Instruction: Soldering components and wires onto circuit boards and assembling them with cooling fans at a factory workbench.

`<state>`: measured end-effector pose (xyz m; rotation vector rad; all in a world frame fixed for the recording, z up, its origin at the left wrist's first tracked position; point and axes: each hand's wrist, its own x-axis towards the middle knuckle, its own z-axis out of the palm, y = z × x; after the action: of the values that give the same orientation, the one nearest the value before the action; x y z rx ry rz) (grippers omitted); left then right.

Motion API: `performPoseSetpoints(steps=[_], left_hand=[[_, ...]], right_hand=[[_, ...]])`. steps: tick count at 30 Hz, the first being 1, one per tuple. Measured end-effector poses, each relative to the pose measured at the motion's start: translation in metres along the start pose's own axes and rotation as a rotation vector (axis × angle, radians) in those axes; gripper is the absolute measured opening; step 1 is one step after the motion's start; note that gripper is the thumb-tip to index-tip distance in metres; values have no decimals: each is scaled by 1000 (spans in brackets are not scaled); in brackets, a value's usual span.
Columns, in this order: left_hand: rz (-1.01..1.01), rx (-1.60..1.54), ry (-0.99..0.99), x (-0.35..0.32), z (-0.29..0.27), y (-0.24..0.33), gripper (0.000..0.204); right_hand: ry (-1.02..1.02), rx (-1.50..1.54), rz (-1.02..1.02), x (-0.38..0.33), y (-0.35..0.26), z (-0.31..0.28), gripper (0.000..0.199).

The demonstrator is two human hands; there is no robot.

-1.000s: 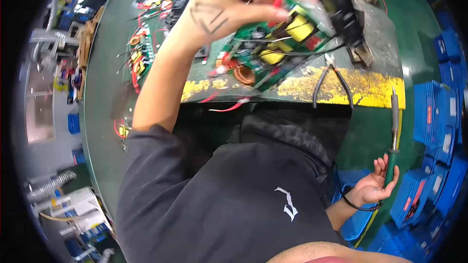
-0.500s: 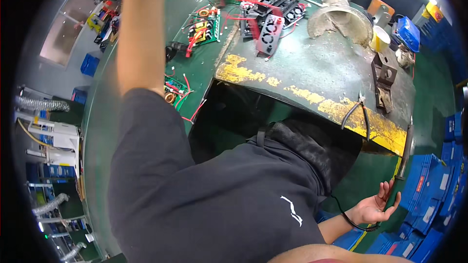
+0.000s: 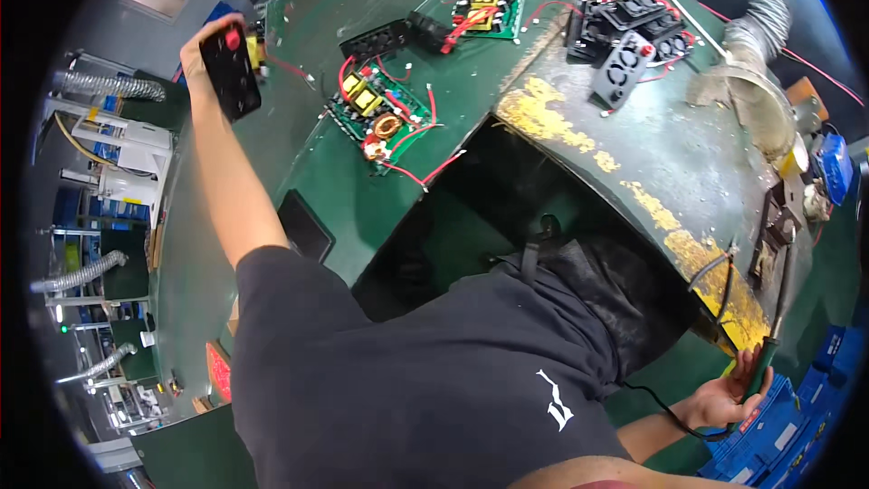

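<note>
At far left, the person's left hand (image 3: pixel 194 51) is partly closed, gripping a circuit-board assembly (image 3: pixel 232 77) by its edge. The assembly's black end panel, bearing a red part, faces the camera; a yellow component and trailing wires show behind it. Half a second ago this hand was beyond the top edge, with the blurred board just showing there; a second ago it was above the dark workbench (image 3: pixel 674 158). Now it is over the far-left part of the green bench mat (image 3: pixel 299 158), though contact with it cannot be told.

At lower right, the right hand (image 3: pixel 722 399) still loosely holds a soldering iron (image 3: pixel 759 369) by its green handle, fingers curled and tip upward, as in both earlier frames.

The view has swung left, bringing a wired circuit board (image 3: pixel 367 101) on the mat fully into sight. Cutting pliers (image 3: pixel 727 273) remain near the workbench's yellow edge.
</note>
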<state>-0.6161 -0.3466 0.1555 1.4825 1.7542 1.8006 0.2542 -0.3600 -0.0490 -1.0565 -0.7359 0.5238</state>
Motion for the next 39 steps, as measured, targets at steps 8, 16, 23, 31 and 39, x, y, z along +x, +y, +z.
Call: performPoseSetpoints(steps=[8, 16, 23, 31, 39], left_hand=[[-314, 587, 69, -97, -95, -33, 22], [-362, 75, 424, -91, -125, -76, 27], [-130, 1395, 522, 16, -108, -188, 30], [-573, 1437, 438, 5, -92, -213, 23], [-297, 1437, -271, -59, 110, -94, 48]], right_hand=[[-111, -35, -52, 18, -21, 57, 59], [-89, -99, -173, 5, -47, 105, 61], [-230, -79, -135, 15, -42, 70, 61], [-248, -72, -108, 7, -37, 29, 63], [57, -166, -18, -15, -27, 34, 60]])
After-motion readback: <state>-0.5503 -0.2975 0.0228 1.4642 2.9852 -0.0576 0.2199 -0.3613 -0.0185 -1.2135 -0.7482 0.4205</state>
